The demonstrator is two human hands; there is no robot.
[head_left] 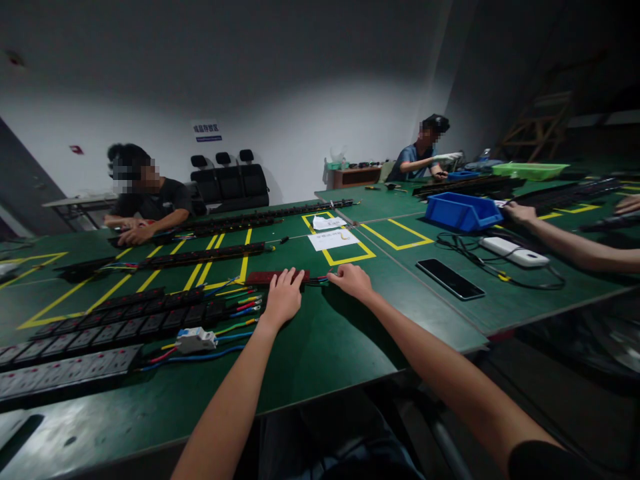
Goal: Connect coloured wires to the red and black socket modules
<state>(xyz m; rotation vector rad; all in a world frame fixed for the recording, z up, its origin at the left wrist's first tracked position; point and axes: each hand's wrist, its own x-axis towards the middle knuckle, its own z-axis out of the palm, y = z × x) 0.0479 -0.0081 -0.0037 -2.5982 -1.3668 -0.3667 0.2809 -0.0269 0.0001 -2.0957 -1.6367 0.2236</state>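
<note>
My left hand (284, 300) lies with fingers spread over a dark red, flat strip (257, 277) on the green table, pressing on its right part. Short dark wires (315, 281) run out of the strip's right end. At their tips, the fingers of my right hand (353, 280) are closed in a pinch. Left of my hands, several power strips with rows of sockets (100, 339) lie side by side, with coloured wires ending in metal lugs. A white circuit breaker (196, 340) with blue wires rests by the nearest strip.
A phone (450, 279), a white adapter (513, 252) with a black cable and a blue bin (463, 212) lie to the right. White papers (333, 240) are ahead. Co-workers sit across the table; a person's arm (575, 240) reaches in from the right.
</note>
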